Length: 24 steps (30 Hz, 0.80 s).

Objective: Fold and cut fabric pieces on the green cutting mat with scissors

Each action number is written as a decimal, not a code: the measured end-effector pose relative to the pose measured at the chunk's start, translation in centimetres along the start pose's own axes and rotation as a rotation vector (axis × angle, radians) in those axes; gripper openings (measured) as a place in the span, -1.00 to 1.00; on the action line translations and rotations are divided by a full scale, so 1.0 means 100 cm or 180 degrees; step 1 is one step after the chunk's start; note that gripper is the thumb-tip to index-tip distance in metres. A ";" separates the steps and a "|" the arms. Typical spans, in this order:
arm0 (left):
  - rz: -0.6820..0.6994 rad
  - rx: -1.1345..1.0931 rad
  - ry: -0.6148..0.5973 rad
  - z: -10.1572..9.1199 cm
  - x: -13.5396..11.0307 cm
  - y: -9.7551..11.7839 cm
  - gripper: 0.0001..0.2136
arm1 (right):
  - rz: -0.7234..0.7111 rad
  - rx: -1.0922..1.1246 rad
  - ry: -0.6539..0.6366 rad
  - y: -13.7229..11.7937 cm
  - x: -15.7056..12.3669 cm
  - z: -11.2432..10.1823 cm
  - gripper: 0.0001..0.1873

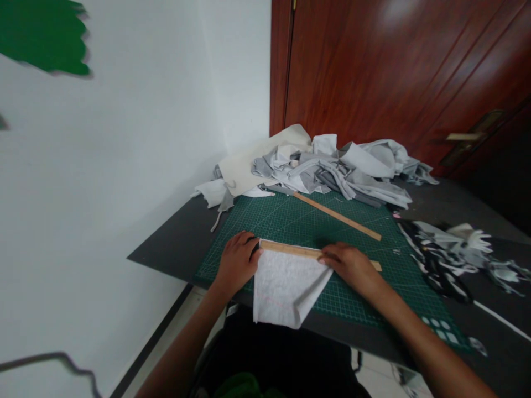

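Observation:
A piece of white fabric [284, 287] lies on the green cutting mat [340, 232] and hangs over the table's near edge. A short wooden ruler [290, 249] rests along the fabric's far edge. My left hand [237, 261] lies at the left end of the ruler, fingers curled against it and the cloth. My right hand [350, 264] presses flat on the ruler's right part, fingers stretched toward the cloth.
A longer wooden ruler [338, 216] lies diagonally on the mat behind. A heap of grey and white fabric scraps [319, 166] sits at the back, black-and-white scraps [452, 254] at the right. A white wall is left, a wooden door [394, 72] behind.

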<state>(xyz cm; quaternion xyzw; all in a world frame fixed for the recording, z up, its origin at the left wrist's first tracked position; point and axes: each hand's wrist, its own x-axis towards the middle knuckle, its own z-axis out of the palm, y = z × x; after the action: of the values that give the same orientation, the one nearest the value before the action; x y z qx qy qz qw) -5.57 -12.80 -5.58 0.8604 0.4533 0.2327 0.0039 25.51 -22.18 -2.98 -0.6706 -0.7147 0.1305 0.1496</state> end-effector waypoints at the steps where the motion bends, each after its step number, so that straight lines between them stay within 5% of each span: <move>1: 0.0009 -0.0010 -0.0005 0.000 0.000 0.000 -0.74 | -0.0070 0.0027 -0.0014 0.000 0.000 0.001 -0.76; 6: -0.0027 -0.0053 0.0015 -0.001 0.000 0.002 -0.70 | -0.0421 0.0065 0.0111 -0.002 0.002 0.007 -0.72; 11: 0.0661 -0.0400 -0.0123 -0.004 0.002 0.003 -0.64 | -0.0545 0.0075 0.0242 -0.007 0.004 0.014 -0.72; 24: 0.0412 -0.0364 -0.0165 -0.005 0.008 0.003 -0.76 | 0.0424 -0.0084 -0.0250 0.027 0.002 -0.025 -0.82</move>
<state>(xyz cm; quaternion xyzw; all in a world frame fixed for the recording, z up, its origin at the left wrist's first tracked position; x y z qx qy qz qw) -5.15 -12.47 -4.75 0.8921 0.3824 0.2355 0.0496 28.93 -21.87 -1.65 -0.7130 -0.6755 0.1570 0.1035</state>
